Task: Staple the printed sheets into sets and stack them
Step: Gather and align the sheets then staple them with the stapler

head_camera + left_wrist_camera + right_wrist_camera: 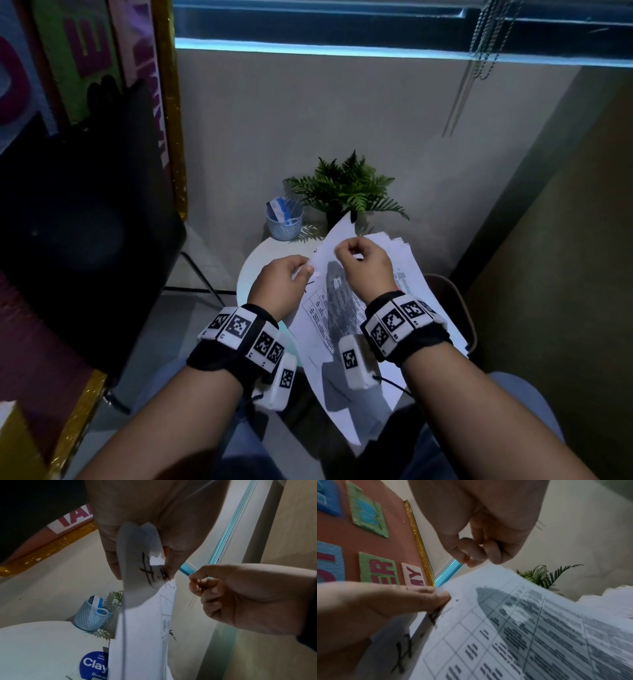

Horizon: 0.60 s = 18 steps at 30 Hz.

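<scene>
Now left hand point(281, 281) pinches printed sheets point(329, 301); right hand point(363, 263) curled above.

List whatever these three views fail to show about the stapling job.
- Stapler: in no view.
- Right hand: fingers curled; anything pinched is too small, every view.
- Held sheets in left hand: text blurred, right wrist view; sheet count unclear.
- Paper pile: mostly hidden by hands and sheets, head view.
</scene>
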Available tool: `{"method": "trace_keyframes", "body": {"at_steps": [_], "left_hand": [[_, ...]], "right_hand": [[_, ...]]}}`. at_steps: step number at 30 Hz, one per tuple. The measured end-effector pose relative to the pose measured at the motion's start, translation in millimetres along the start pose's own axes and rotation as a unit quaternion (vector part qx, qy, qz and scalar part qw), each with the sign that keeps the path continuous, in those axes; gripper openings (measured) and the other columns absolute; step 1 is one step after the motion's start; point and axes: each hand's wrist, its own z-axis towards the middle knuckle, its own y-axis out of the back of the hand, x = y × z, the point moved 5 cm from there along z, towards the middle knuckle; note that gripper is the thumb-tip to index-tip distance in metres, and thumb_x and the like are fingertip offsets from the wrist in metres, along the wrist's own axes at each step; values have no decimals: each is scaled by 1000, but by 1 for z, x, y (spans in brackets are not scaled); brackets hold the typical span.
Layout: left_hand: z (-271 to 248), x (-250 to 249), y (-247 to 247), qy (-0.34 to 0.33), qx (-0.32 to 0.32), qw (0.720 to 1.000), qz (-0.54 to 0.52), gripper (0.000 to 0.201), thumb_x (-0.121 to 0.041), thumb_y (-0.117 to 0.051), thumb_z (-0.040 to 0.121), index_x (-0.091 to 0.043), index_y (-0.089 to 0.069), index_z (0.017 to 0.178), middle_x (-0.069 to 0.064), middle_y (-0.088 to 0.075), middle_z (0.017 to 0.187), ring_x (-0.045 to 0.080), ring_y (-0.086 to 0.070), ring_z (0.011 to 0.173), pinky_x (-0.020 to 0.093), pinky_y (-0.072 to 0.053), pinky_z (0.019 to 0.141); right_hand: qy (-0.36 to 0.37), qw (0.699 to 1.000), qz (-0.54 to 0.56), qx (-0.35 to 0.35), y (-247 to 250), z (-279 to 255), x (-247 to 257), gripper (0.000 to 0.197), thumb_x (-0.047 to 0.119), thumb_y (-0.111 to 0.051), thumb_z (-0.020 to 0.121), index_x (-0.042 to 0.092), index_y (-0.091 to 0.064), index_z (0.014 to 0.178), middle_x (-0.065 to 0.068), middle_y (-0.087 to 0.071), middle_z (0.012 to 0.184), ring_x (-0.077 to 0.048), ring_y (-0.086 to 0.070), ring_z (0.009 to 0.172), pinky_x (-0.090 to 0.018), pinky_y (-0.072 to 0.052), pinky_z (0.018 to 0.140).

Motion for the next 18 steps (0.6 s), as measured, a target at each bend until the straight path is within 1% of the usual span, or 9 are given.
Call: {"method": "trace_keyframes", "body": {"at_steps": [2, 4, 7, 10, 13, 14, 15, 16, 18], "left_hand": [[2, 2, 2, 10, -7, 1000, 1, 19, -25, -53, 94, -19, -69, 102, 1, -70, 100, 19, -62, 96, 31, -47, 84], [6, 2, 3, 15, -10, 1000, 17, 22, -26, -52, 94, -17, -68, 106, 2, -70, 103, 20, -61, 98, 30, -46, 84], [12, 5, 3, 21, -18, 999, 29, 23, -26, -53, 94, -14, -67, 107, 4, -69, 105, 22, -61, 101, 30, -45, 85], [18, 10, 2, 36, -21, 998, 40, 24, -26, -53, 94, -12, -67, 108, 7, -69, 106, 23, -61, 102, 29, -44, 84], [25, 12, 2, 46, -33, 996, 72, 24, -26, -54, 93, -13, -67, 109, 7, -68, 107, 24, -60, 101, 26, -39, 80], [27, 11, 3, 44, -37, 995, 79, 24, -26, -54, 93, -13, -67, 108, 8, -69, 107, 23, -60, 99, 26, -38, 78], [30, 10, 4, 43, -40, 995, 83, 23, -25, -54, 93, -13, -68, 107, 8, -69, 105, 22, -58, 94, 26, -37, 77], [33, 9, 5, 45, -43, 994, 84, 22, -25, -55, 93, -13, -68, 106, 9, -69, 104, 20, -56, 89, 25, -36, 77], [37, 9, 7, 53, -48, 994, 87, 22, -24, -55, 93, -13, -69, 104, 11, -68, 101, 19, -52, 86, 26, -35, 76]], "right_hand": [[-18, 1000, 4, 16, 3, 3, -4, 6, 10, -56, 84, 10, -59, 79, -8, -62, 79, -14, -57, 53, -30, -48, 62], [-45, 998, -20, 49, 8, 5, -15, 5, 4, -56, 82, 6, -56, 78, -13, -60, 75, -8, -59, 46, -34, -52, 62], [-63, 988, -121, 75, 26, 16, -41, 8, 3, -57, 80, 7, -54, 75, -15, -67, 77, -6, -64, 53, -29, -52, 63], [-76, 984, -159, 29, 61, 41, -65, 21, 1, -58, 77, 12, -49, 62, -12, -65, 69, -16, -69, 66, -32, -54, 66], [-103, 975, -187, -59, 108, 67, -77, 29, 1, -53, 82, 11, -42, 57, -3, -52, 53, -22, -69, 63, -15, -43, 45], [-113, 969, -204, -86, 125, 76, -80, 27, 2, -52, 84, 9, -43, 60, -3, -50, 53, -23, -65, 60, -11, -39, 42], [-116, 961, -223, -111, 142, 86, -83, 22, 3, -51, 85, 6, -46, 64, -7, -52, 57, -24, -61, 59, -11, -42, 48], [-121, 955, -235, -132, 158, 96, -86, 15, 3, -53, 84, 5, -51, 69, -13, -58, 66, -28, -60, 63, -17, -50, 61], [-124, 952, -230, -161, 182, 115, -91, 5, 0, -57, 79, 2, -61, 77, -19, -67, 84, -34, -65, 79, -39, -55, 80]]}}
